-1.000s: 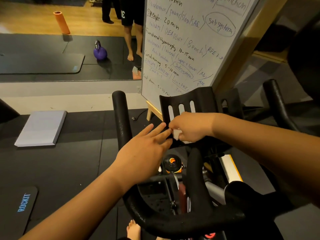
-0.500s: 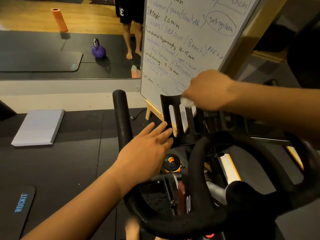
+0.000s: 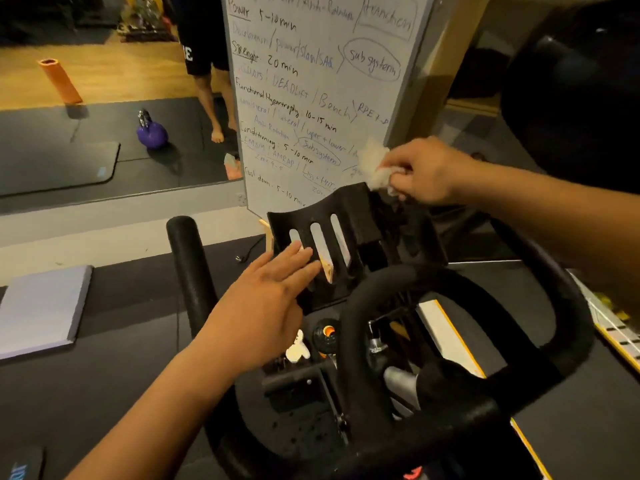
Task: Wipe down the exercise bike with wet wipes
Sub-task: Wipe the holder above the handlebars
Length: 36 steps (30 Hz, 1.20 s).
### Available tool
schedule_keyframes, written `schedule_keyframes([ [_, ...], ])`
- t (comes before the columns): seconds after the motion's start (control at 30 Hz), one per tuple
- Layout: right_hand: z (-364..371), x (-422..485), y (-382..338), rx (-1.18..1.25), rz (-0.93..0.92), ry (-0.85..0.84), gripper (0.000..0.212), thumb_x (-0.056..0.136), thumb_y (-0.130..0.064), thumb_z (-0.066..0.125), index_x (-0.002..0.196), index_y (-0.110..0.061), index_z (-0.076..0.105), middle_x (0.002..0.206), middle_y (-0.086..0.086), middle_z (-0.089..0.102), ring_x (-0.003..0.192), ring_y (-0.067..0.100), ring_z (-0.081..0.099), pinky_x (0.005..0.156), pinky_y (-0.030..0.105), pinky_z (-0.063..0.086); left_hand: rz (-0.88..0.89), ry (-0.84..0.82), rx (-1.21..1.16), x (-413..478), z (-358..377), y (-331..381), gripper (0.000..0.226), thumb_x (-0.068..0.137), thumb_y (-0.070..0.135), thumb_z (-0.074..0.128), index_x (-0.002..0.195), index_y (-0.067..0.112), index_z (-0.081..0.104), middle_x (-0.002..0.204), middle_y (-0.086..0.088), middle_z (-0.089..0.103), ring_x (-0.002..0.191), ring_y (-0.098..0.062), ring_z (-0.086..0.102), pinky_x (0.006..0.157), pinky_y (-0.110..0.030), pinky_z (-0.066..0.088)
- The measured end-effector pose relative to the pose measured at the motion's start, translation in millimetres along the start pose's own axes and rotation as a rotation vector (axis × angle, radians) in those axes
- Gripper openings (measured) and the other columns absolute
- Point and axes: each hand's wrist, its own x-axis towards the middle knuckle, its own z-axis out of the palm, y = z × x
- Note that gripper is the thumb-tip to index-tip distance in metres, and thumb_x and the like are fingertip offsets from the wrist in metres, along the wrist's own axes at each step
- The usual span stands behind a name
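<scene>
While the bike fills the lower right of the view, the room's other items spread to its left. At far left, about 9 o'clock, a pale flat board [image 3: 40,310] lies on the dark floor mat [image 3: 114,358]. Above it, at 10 to 11 o'clock, a wall mirror [image 3: 104,98] reflects an orange foam roller [image 3: 60,81] standing tilted, a purple kettlebell [image 3: 151,130], and a person's bare legs [image 3: 214,95].

Left hand [image 3: 263,306]: fingers straight and spread flat, gripping nothing, fingertips resting on the lower left face of the black slotted tablet holder [image 3: 332,244]. Just left of the hand, the left handlebar horn [image 3: 188,265] runs with its long axis from about 6 o'clock up to 12 o'clock, its rounded end pointing away from the viewer.

Centre: the holder is tilted back, its three slots running roughly 5 to 11 o'clock, its upper edge toward the whiteboard [image 3: 311,98], which stands behind it at 12 o'clock and carries handwritten training notes. Below the holder sits a black knob with an orange centre [image 3: 327,336].

Exercise bike [image 3: 460,417]: its padded handlebar loop curves from 6 o'clock round to 3 o'clock; the frame's long axis points away from the viewer, toward the whiteboard.

Right hand [image 3: 426,171], at about 1 o'clock: fingers closed tight around a crumpled white wet wipe [image 3: 375,164], which sticks out to the hand's left and touches the holder's upper right corner.
</scene>
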Motion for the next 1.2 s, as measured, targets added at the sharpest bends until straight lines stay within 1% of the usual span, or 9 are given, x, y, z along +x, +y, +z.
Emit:
schedule_keyframes([
  [0.23, 55, -26, 34, -0.153, 0.057, -0.419, 0.027, 0.091, -0.019, 0.055, 0.065, -0.014, 0.057, 0.062, 0.001, 0.055, 0.064, 0.021, 0.051, 0.065, 0.031, 0.042, 0.113, -0.215, 0.268, 93, -1, 31, 0.083, 0.092, 0.025, 0.049, 0.158, 0.021, -0.002, 0.164, -0.002, -0.016, 0.149, -0.021, -0.022, 0.120, -0.049, -0.011],
  [0.33, 38, -29, 57, -0.133, 0.175, -0.524, 0.022, 0.084, -0.016, 0.062, 0.062, -0.015, 0.063, 0.056, -0.001, 0.063, 0.061, 0.019, 0.060, 0.064, 0.032, 0.049, 0.108, -0.201, 0.225, 99, 10, 30, 0.087, 0.090, 0.019, 0.051, 0.157, 0.020, -0.004, 0.163, -0.003, -0.017, 0.147, -0.021, -0.025, 0.118, -0.043, -0.016],
  [0.47, 15, -9, 72, -0.143, 0.139, 0.035, 0.013, 0.087, -0.020, 0.057, 0.081, -0.014, 0.066, 0.085, 0.008, 0.064, 0.082, 0.027, 0.060, 0.065, 0.031, 0.045, 0.106, -0.202, 0.177, 99, 11, 29, 0.087, 0.088, 0.012, 0.050, 0.157, 0.021, -0.002, 0.162, 0.000, -0.017, 0.145, -0.019, -0.027, 0.117, -0.040, -0.018],
  [0.53, 24, -2, 68, -0.193, 0.020, 0.144, 0.016, 0.090, -0.024, 0.057, 0.096, -0.012, 0.066, 0.102, 0.007, 0.056, 0.089, 0.027, 0.056, 0.076, 0.036, 0.048, 0.100, -0.205, 0.159, 100, 11, 29, 0.088, 0.087, 0.011, 0.051, 0.156, 0.022, -0.002, 0.158, 0.004, -0.021, 0.144, -0.018, -0.028, 0.117, -0.040, -0.019],
  [0.7, 41, -2, 76, -0.295, -0.055, 0.039, 0.018, 0.097, -0.020, 0.049, 0.109, -0.014, 0.063, 0.097, 0.000, 0.045, 0.081, 0.019, 0.047, 0.066, 0.030, 0.034, 0.095, -0.177, 0.039, 98, 14, 20, 0.092, 0.080, 0.000, 0.053, 0.155, 0.029, 0.007, 0.160, 0.011, -0.010, 0.147, -0.009, -0.023, 0.120, -0.043, -0.014],
  [0.77, 39, -6, 82, -0.269, -0.044, 0.000, 0.018, 0.097, -0.020, 0.050, 0.106, -0.014, 0.064, 0.095, 0.002, 0.052, 0.082, 0.021, 0.053, 0.069, 0.032, 0.041, 0.099, -0.149, 0.009, 98, 16, 18, 0.094, 0.078, -0.003, 0.053, 0.154, 0.030, 0.009, 0.161, 0.011, -0.006, 0.146, -0.006, -0.023, 0.120, -0.042, -0.013],
  [0.93, 56, -43, 103, -0.100, 0.024, -0.215, 0.015, 0.089, -0.021, 0.054, 0.087, -0.017, 0.069, 0.090, 0.004, 0.067, 0.078, 0.021, 0.064, 0.076, 0.042, 0.056, 0.094, -0.108, -0.048, 95, 23, 20, 0.095, 0.077, -0.005, 0.052, 0.152, 0.031, 0.007, 0.159, 0.014, -0.008, 0.144, -0.001, -0.028, 0.117, -0.037, -0.017],
  [1.1, 36, -55, 100, -0.185, 0.053, -0.519, 0.024, 0.090, -0.021, 0.058, 0.066, -0.023, 0.061, 0.065, -0.004, 0.059, 0.065, 0.015, 0.057, 0.063, 0.029, 0.047, 0.097, -0.074, -0.109, 95, 29, 18, 0.095, 0.072, -0.002, 0.049, 0.153, 0.029, 0.011, 0.162, 0.011, -0.002, 0.147, -0.004, -0.021, 0.119, -0.040, -0.012],
  [1.2, 7, -35, 85, -0.179, 0.022, -0.392, 0.021, 0.092, -0.030, 0.061, 0.076, -0.017, 0.065, 0.068, 0.000, 0.065, 0.065, 0.018, 0.060, 0.058, 0.026, 0.044, 0.089, -0.063, -0.150, 94, 30, 18, 0.092, 0.069, 0.003, 0.042, 0.153, 0.029, 0.015, 0.163, 0.011, 0.001, 0.149, -0.006, -0.017, 0.120, -0.042, -0.009],
])
